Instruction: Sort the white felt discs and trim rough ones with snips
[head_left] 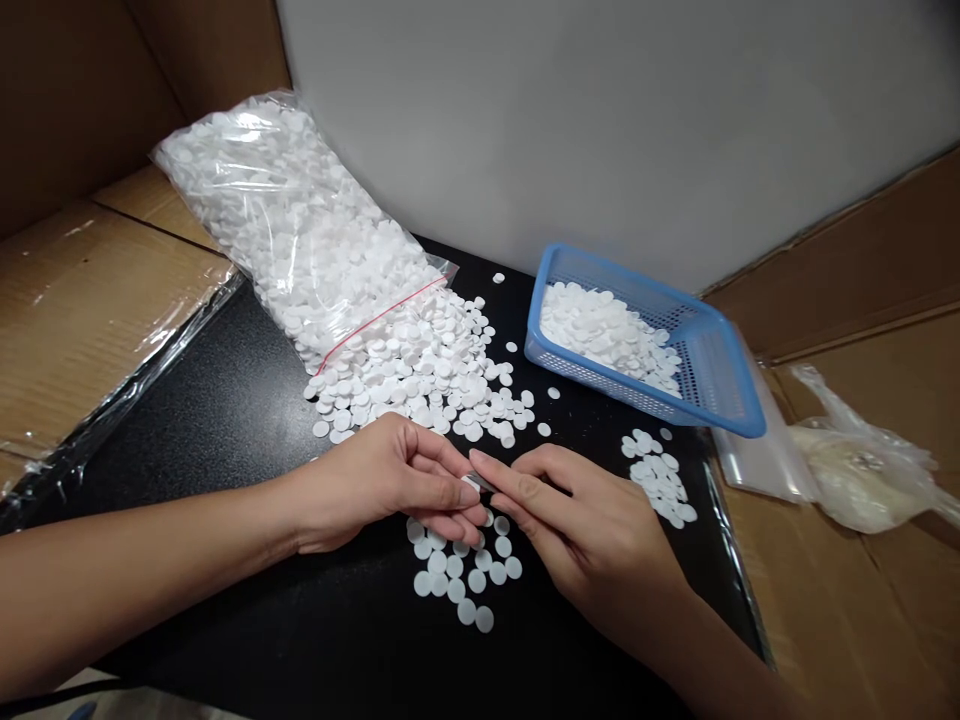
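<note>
My left hand (pixel 405 480) is closed, pinching a small white disc (pixel 470 482) between thumb and fingers. The fingers of my right hand (pixel 577 510) are closed round a thin grey piece (pixel 481 483) whose tip meets that disc; its kind is mostly hidden by the fingers. Below the hands, loose white discs (pixel 455 590) lie scattered on the black table. Just beyond them spreads a larger heap of the same discs (pixel 420 375), spilling from the mouth of a clear zip bag (pixel 277 210) full of them.
A blue plastic basket (pixel 727 410) at the back right is partly filled with white discs. Another small group of discs (pixel 660 480) lies in front of it. Beyond the table's right edge, a tied clear bag (pixel 862 480) rests on cardboard. Cardboard (pixel 90 320) also flanks the left side.
</note>
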